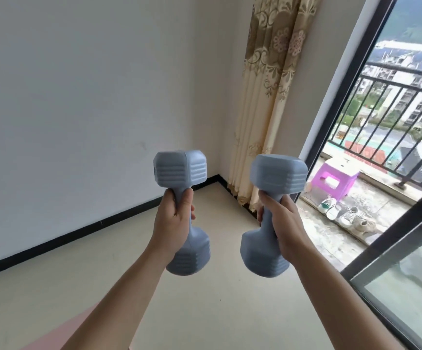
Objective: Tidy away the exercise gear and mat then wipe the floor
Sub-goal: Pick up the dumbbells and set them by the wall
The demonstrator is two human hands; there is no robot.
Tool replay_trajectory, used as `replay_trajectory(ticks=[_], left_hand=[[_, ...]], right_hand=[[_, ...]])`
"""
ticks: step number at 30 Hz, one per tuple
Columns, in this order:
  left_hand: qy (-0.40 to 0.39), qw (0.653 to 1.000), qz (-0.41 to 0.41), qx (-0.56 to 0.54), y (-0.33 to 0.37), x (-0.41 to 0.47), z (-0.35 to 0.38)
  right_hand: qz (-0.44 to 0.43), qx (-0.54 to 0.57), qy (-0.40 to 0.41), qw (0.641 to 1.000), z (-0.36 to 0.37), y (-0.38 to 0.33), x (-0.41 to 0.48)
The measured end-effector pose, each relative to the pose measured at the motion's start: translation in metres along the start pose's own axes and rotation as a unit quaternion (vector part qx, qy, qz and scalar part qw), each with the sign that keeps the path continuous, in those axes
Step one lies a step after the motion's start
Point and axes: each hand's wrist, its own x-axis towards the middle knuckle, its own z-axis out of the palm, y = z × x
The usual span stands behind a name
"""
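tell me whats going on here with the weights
A person faces a corner of the room, the left hand gripping the left dumbbell and the right hand gripping the right dumbbell. Both dumbbells are blue-grey, upright and held up in the air. Nothing is put away yet: a corner of the pink mat lies on the floor at lower left. Past the curtain, a purple stool and some shoes sit on the balcony.
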Motion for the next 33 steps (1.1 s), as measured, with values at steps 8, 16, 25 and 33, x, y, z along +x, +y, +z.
replay_trajectory(ticks=[8, 16, 25, 33], left_hand=[[0.028, 0.999, -0.026, 0.034, -0.041, 0.177, 0.131], [0.116, 0.987, -0.104, 0.049, -0.058, 0.318, 0.19], [0.207, 0.961, -0.165, 0.076, -0.14, 0.501, 0.144], [0.206, 0.925, -0.319, 0.025, -0.29, 0.701, 0.098]], right_hand=[[0.029, 0.011, -0.062, 0.998, -0.029, 0.027, 0.242], [0.094, -0.034, -0.176, 0.979, 0.001, 0.03, 0.451], [0.158, -0.082, -0.243, 0.954, 0.136, 0.072, 0.635], [0.267, -0.186, -0.236, 0.916, 0.282, 0.163, 0.804]])
